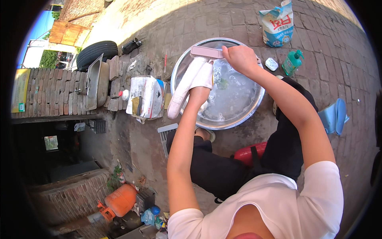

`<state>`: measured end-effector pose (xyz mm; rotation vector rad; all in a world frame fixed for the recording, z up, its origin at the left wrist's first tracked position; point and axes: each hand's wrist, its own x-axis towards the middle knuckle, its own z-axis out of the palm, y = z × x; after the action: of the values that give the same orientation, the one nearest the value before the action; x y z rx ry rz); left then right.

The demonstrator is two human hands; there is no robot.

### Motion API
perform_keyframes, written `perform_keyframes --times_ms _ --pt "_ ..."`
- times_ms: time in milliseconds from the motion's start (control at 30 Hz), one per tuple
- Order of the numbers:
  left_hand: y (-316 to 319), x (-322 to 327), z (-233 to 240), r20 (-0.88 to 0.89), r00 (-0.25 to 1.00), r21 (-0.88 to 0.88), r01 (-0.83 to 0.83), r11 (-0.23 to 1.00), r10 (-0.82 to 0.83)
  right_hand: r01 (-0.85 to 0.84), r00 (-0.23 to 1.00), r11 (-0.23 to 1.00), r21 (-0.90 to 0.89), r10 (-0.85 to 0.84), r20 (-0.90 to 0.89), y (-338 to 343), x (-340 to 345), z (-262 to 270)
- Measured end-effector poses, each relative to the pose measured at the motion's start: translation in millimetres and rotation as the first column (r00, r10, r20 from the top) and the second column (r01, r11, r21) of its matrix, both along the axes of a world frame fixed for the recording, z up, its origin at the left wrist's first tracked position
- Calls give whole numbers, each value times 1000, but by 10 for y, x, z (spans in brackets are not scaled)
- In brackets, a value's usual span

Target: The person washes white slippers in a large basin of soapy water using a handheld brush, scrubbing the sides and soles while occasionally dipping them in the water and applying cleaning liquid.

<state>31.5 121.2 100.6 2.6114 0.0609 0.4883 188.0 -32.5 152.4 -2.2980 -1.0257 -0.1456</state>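
A white slipper with a pale pink sole (178, 101) is tilted over the left side of a round metal basin (228, 126). My left hand (199, 95) is pushed inside the slipper and holds it up. In my right hand (242, 59) is the handle of a pink brush (206, 52). The brush head lies across the slipper's far end, and its bristles are mostly hidden. Cloudy, sudsy water (235, 95) fills the lower part of the basin. A white thing in the basin is partly hidden behind my left wrist.
Beyond the basin, right, stand a washing-powder bag (277, 28), a green pump bottle (292, 63) and a small white object (271, 64). A battered carton (146, 97) and red-capped bottle (124, 95) sit left. An orange gas cylinder (121, 199) lies lower left in view.
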Motion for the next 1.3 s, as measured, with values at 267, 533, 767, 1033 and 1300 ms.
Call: perform_keyframes --times_ms 267,533,767,1033,1300 --pt "-47 -73 261 -196 980 -653 -146 743 21 -3 998 1000 -5 3 55 -98 79 144" --pt "20 -84 458 -165 978 -908 -200 369 124 -37 998 996 80 32 57 -93 -26 198" --pt "94 -174 395 -201 979 -888 -201 413 44 -18 995 997 79 11 99 -138 -46 73" --pt "-80 -91 494 -182 980 -879 -198 433 79 10 985 991 132 -32 167 -182 -10 133" --pt "-96 -98 422 -191 979 -872 -205 445 75 15 992 996 90 -26 126 -203 -31 70"
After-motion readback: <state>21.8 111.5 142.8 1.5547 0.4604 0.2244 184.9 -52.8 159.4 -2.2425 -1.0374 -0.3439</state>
